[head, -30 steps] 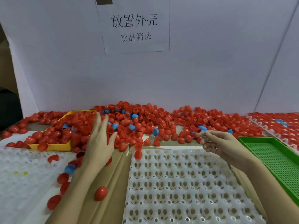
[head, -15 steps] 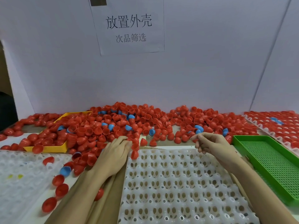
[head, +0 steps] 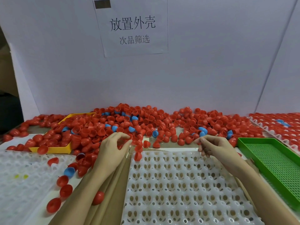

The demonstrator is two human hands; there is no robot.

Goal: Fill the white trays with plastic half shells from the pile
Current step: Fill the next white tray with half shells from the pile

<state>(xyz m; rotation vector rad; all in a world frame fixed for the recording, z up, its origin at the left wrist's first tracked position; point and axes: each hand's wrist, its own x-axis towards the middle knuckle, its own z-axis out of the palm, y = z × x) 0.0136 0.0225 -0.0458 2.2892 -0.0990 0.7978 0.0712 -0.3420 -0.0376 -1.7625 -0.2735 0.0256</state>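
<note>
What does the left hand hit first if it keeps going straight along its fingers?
Most likely the red half shells at the near edge of the pile; the left hand points up-right with its fingertips already at them. Depth is hard to judge here.

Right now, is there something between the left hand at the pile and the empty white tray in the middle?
Nothing visible blocks the way. The left hand is at the near edge of the pile, just beyond the white tray. One red half shell sits on the tray's far left corner; the other pockets in view look empty.
</note>
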